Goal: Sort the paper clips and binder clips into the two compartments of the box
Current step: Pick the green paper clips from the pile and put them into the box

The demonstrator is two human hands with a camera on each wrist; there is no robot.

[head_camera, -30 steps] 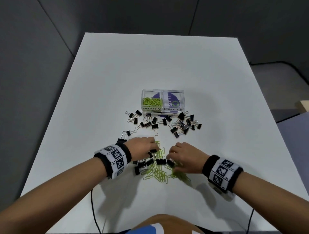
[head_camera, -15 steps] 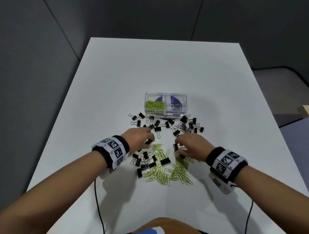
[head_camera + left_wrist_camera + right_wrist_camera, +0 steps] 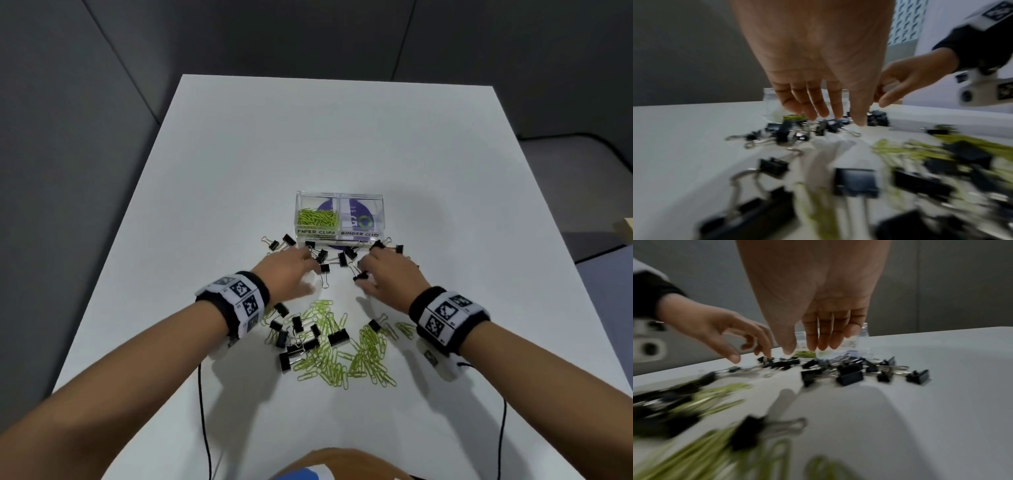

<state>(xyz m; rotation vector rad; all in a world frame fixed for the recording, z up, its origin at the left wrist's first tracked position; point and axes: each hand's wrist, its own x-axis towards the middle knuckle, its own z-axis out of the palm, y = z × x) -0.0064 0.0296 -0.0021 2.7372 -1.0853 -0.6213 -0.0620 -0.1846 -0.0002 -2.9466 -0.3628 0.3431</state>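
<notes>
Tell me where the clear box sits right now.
In the head view the clear box sits at the table's centre, just beyond both hands, with scattered binder clips along its near wall.

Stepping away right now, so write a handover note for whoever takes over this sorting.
Left hand: open, fingers over the loose binder clips in front of the box, holding nothing.
Right hand: open, beside the same row.
Done: some green paper clips lie in the left compartment.
Left: the right compartment shows no binder clips; a mixed pile of both kinds lies nearer the person.
</notes>
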